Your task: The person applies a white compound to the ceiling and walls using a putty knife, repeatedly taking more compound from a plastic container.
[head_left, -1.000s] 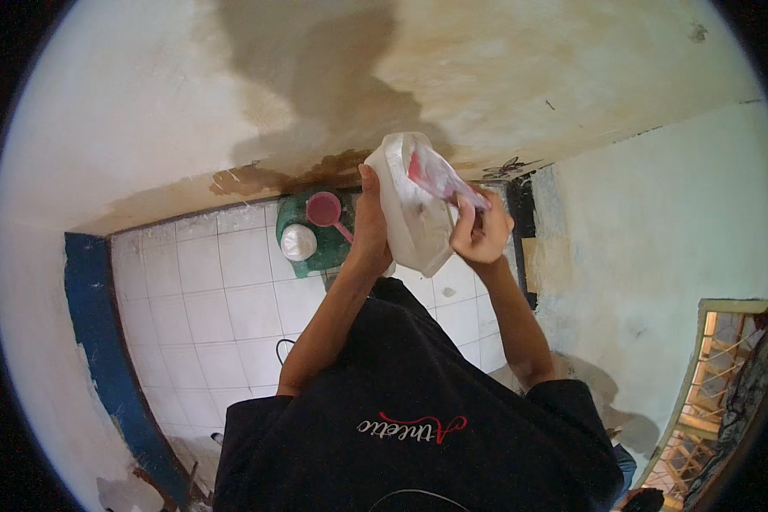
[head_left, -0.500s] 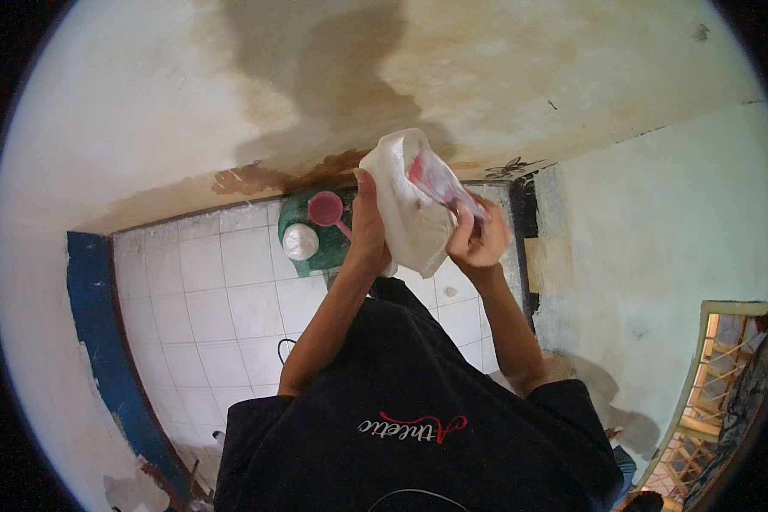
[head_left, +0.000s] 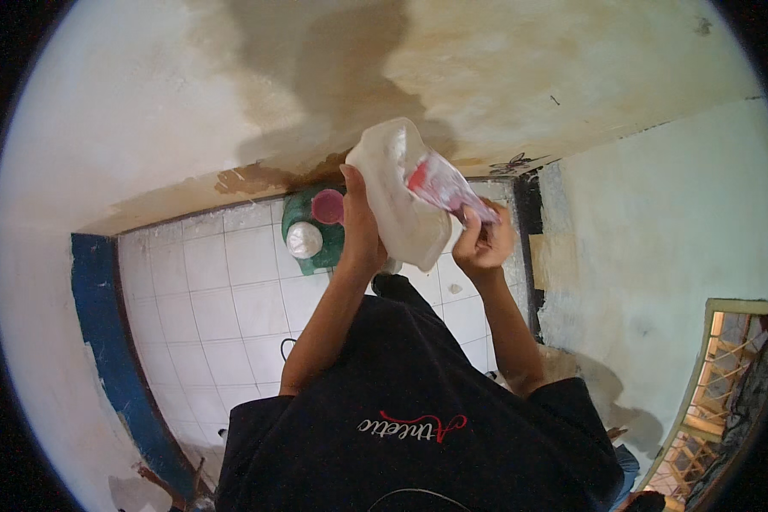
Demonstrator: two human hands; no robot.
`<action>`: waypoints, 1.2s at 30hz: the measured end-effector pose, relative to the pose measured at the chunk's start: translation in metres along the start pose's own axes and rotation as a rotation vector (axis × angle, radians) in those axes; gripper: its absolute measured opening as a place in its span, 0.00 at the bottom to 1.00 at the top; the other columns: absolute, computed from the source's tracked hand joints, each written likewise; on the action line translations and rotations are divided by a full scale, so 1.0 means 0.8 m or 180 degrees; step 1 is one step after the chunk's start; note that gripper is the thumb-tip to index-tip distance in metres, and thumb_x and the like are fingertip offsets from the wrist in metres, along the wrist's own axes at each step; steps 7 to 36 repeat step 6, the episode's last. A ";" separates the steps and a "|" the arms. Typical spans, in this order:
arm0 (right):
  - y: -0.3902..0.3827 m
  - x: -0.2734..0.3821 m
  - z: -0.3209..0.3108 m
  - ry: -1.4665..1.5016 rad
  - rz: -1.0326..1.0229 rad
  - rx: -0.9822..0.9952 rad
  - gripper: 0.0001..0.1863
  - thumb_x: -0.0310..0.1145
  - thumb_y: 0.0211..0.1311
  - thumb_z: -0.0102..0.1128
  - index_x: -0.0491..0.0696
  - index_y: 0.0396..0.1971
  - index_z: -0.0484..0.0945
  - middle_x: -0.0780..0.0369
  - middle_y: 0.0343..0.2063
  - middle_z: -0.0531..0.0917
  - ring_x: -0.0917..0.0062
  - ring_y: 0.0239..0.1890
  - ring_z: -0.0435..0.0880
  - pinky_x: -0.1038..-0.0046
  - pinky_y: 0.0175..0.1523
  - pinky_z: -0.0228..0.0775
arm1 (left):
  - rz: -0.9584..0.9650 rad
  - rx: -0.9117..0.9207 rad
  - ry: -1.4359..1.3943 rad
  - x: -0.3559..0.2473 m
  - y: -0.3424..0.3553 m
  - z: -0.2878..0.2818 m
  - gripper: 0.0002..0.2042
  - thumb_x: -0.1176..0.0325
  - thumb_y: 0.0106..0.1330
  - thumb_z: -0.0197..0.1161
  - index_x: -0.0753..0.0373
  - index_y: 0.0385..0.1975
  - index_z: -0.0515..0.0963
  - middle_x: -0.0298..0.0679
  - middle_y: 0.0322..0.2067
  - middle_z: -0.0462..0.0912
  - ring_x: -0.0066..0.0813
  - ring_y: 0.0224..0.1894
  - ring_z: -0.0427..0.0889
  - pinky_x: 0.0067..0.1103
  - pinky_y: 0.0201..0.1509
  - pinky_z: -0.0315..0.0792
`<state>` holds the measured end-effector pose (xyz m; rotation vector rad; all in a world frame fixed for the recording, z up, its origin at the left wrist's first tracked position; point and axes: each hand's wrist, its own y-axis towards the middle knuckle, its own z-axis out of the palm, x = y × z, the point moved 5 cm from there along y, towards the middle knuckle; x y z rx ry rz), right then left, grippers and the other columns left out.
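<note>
My left hand (head_left: pixel 363 229) is closed on the side of a whitish plastic container (head_left: pixel 392 200) with an open top, held up near the stained wall. In my right hand (head_left: pixel 485 239) is a flat red scraper (head_left: pixel 442 182) smeared with white paste, pinched at its near right end. The scraper's far left end lies over the container's opening, and I cannot tell whether it touches the rim. White paste shows inside the container. Part of my left fingers is hidden behind it.
Below the wall, on white floor tiles (head_left: pixel 222 294), lies a green thing (head_left: pixel 318 260) bearing a pink dipper (head_left: pixel 327 206) and a white rounded bundle (head_left: pixel 304 241). A blue door frame (head_left: pixel 101 316) stands at left. A pale green wall (head_left: pixel 657 230) with a grilled window (head_left: pixel 700 384) is at right.
The container has shifted slightly up and to the left. The scraper has turned, so more of its red and white-smeared face shows.
</note>
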<state>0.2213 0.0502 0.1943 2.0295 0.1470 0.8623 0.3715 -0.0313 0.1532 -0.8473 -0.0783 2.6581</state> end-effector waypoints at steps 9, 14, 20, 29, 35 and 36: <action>-0.011 -0.010 -0.013 0.0228 0.0589 0.0532 0.07 0.19 0.61 0.55 0.35 0.38 0.73 0.53 0.32 0.82 0.79 0.29 0.82 0.80 0.32 0.74 | -0.0055 0.0201 0.0016 0.007 0.006 -0.030 0.42 0.30 0.62 0.41 0.62 0.64 0.57 0.45 0.57 0.69 0.38 0.58 0.71 0.33 0.59 0.71; -0.011 -0.010 -0.013 0.0228 0.0589 0.0532 0.07 0.19 0.61 0.55 0.35 0.38 0.73 0.53 0.32 0.82 0.79 0.29 0.82 0.80 0.32 0.74 | -0.0055 0.0201 0.0016 0.007 0.006 -0.030 0.42 0.30 0.62 0.41 0.62 0.64 0.57 0.45 0.57 0.69 0.38 0.58 0.71 0.33 0.59 0.71; -0.011 -0.010 -0.013 0.0228 0.0589 0.0532 0.07 0.19 0.61 0.55 0.35 0.38 0.73 0.53 0.32 0.82 0.79 0.29 0.82 0.80 0.32 0.74 | -0.0055 0.0201 0.0016 0.007 0.006 -0.030 0.42 0.30 0.62 0.41 0.62 0.64 0.57 0.45 0.57 0.69 0.38 0.58 0.71 0.33 0.59 0.71; -0.011 -0.010 -0.013 0.0228 0.0589 0.0532 0.07 0.19 0.61 0.55 0.35 0.38 0.73 0.53 0.32 0.82 0.79 0.29 0.82 0.80 0.32 0.74 | -0.0055 0.0201 0.0016 0.007 0.006 -0.030 0.42 0.30 0.62 0.41 0.62 0.64 0.57 0.45 0.57 0.69 0.38 0.58 0.71 0.33 0.59 0.71; -0.011 -0.010 -0.013 0.0228 0.0589 0.0532 0.07 0.19 0.61 0.55 0.35 0.38 0.73 0.53 0.32 0.82 0.79 0.29 0.82 0.80 0.32 0.74 | -0.0055 0.0201 0.0016 0.007 0.006 -0.030 0.42 0.30 0.62 0.41 0.62 0.64 0.57 0.45 0.57 0.69 0.38 0.58 0.71 0.33 0.59 0.71; -0.011 -0.010 -0.013 0.0228 0.0589 0.0532 0.07 0.19 0.61 0.55 0.35 0.38 0.73 0.53 0.32 0.82 0.79 0.29 0.82 0.80 0.32 0.74 | -0.0055 0.0201 0.0016 0.007 0.006 -0.030 0.42 0.30 0.62 0.41 0.62 0.64 0.57 0.45 0.57 0.69 0.38 0.58 0.71 0.33 0.59 0.71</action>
